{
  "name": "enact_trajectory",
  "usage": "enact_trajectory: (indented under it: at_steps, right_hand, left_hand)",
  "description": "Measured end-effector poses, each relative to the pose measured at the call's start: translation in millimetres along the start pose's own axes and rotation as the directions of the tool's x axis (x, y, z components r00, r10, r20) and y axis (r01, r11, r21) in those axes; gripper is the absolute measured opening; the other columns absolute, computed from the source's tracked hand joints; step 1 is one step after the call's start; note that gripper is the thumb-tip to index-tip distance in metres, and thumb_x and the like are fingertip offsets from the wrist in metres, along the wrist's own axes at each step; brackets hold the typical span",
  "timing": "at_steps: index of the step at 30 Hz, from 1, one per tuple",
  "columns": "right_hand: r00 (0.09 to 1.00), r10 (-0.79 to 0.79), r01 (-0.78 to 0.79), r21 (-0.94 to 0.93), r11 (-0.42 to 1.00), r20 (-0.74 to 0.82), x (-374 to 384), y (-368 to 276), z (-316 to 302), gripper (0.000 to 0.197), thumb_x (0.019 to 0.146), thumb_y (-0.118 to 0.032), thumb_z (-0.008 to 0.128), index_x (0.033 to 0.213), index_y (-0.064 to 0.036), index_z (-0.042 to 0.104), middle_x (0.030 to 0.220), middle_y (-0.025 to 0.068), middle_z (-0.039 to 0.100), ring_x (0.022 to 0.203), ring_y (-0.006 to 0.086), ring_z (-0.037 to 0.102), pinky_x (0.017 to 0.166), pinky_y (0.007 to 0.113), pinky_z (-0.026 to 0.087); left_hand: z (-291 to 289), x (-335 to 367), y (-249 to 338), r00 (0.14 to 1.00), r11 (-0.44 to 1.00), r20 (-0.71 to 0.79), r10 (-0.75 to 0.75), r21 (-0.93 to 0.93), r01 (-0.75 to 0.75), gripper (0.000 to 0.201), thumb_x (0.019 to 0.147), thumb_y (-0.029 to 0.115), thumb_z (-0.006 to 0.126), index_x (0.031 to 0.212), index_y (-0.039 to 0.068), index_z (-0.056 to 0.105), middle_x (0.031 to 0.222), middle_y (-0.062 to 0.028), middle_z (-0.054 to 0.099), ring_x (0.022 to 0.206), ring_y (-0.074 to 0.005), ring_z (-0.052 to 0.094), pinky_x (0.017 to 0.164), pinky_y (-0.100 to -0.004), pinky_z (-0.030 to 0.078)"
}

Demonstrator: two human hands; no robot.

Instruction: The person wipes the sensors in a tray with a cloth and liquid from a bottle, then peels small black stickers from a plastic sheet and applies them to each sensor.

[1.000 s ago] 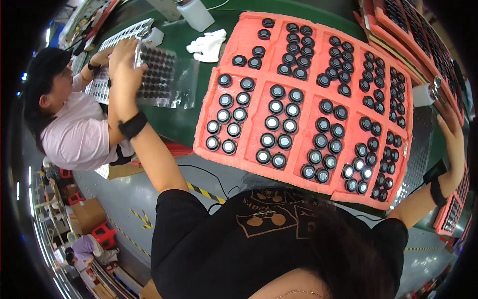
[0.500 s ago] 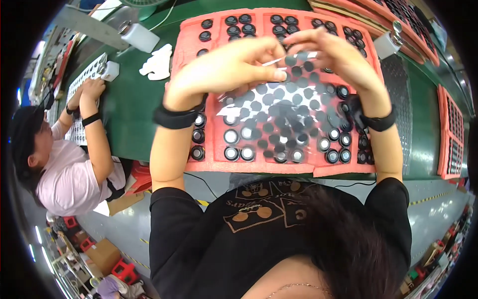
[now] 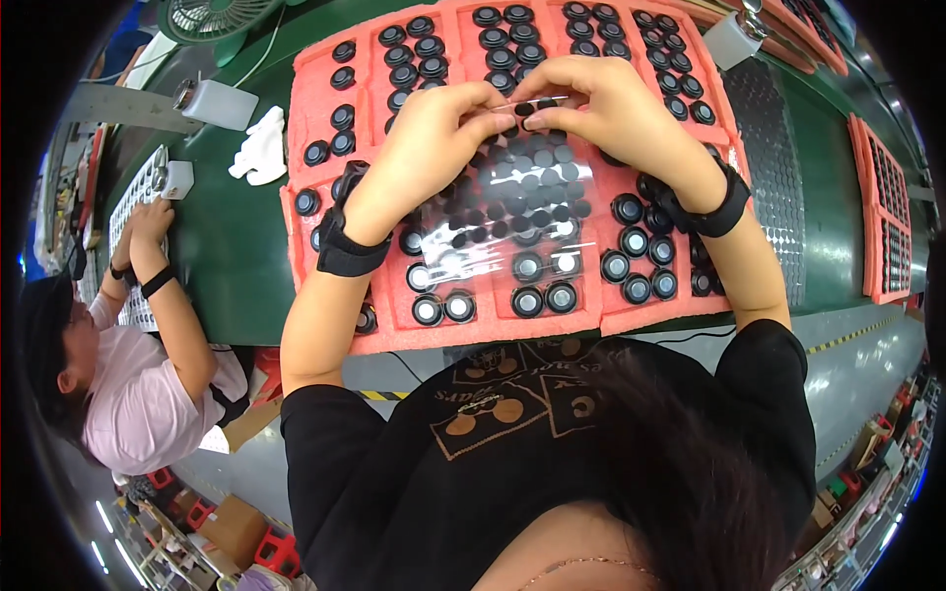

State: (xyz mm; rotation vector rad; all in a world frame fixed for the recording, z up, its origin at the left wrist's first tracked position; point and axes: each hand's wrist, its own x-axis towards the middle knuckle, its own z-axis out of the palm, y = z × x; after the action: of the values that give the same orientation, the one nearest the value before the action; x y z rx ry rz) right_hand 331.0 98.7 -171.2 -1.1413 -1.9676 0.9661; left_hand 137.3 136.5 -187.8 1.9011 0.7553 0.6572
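A clear plastic sheet of round dark stickers [image 3: 532,187] hangs in front of me over a pink foam tray [image 3: 443,340]. My left hand [image 3: 434,128] pinches its upper edge between thumb and fingers. Close beside it, my right hand [image 3: 611,108] is closed on the same edge, with dark dots showing between the two thumbs. Through the sheet I can see several black round parts [image 3: 527,300] with pale centres, seated in the tray's compartments. Whether a single sticker is lifted off cannot be made out.
Left of the tray lie a white glove [image 3: 260,148] and a white pump bottle [image 3: 219,103], with a green fan [image 3: 212,20] behind. A co-worker [image 3: 148,384] handles a white tray at far left. Dotted sheets [image 3: 774,177] and another pink tray [image 3: 867,207] are on the right.
The hands were blurred and apart over the sheet; now they meet at its upper edge, both pinching. The sheet hangs flatter and steadier. The whole view has shifted a little.
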Motion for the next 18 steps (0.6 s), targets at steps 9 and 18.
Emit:
enact_trajectory:
  at_steps: [9,18]
  right_hand:
    - [0.944,-0.269,0.203,-0.307,0.930,-0.190,-2,-8,8,0.012,0.073,-0.003,0.065,0.085,-0.0016,0.064,0.079,0.0069,0.063,0.071,0.0167,0.062,0.063,0.024,0.049]
    - [0.869,-0.471,0.388,-0.383,0.839,-0.152,-5,-11,4,0.013,0.068,-0.003,0.069,0.080,-0.0024,0.064,0.083,0.0057,0.062,0.068,0.0163,0.061,0.060,0.024,0.048]
  left_hand:
    - [1,-13,27,0.979,0.829,-0.092,0.182,0.551,-0.102,0.014,0.083,0.014,0.052,0.080,0.003,0.060,0.062,-0.0149,0.058,0.059,-0.0307,0.058,0.053,-0.0387,0.045]
    - [-6,-15,40,0.997,0.924,-0.074,0.004,0.381,0.025,0.017,0.083,0.015,0.051,0.078,0.002,0.060,0.059,-0.0170,0.055,0.059,-0.0331,0.057,0.054,-0.0400,0.043]
